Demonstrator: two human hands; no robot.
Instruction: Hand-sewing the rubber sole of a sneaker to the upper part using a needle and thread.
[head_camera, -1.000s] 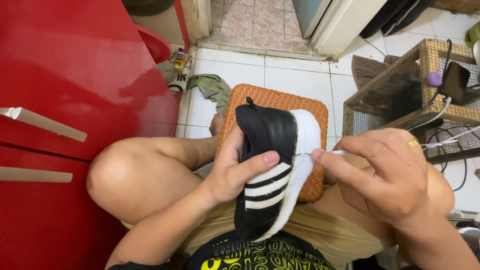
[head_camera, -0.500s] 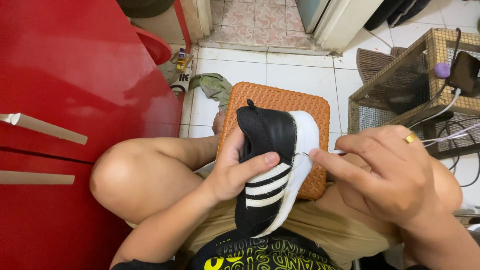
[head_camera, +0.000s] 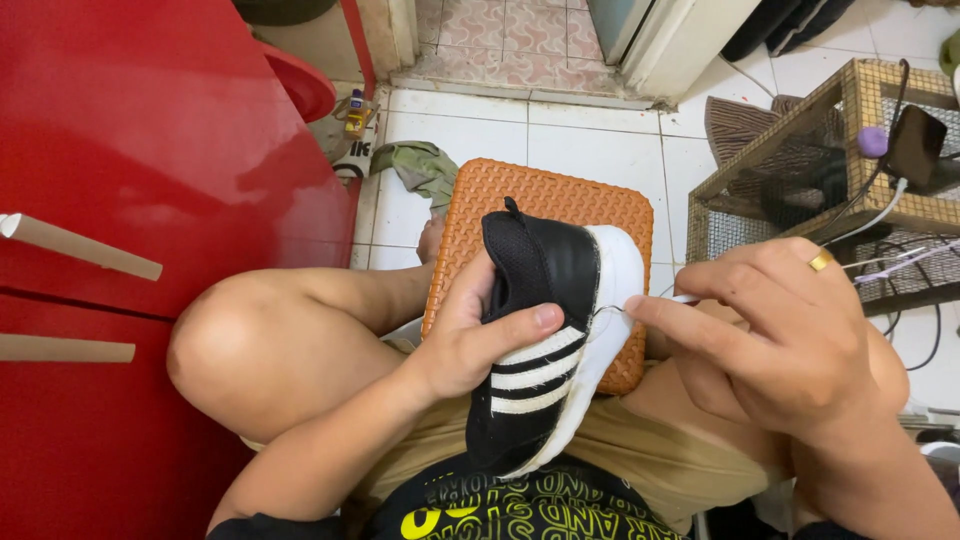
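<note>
White floor tiles carry an orange mat between a red cabinet and a wire cage. Above the mat and the person's lap, the left hand closes its grip on a black shoe with white stripes, thumb across the side; its fingers are hidden behind the shoe. The right hand pinches something thin at the white sole's edge, too small to make out. A ring shows on that hand.
</note>
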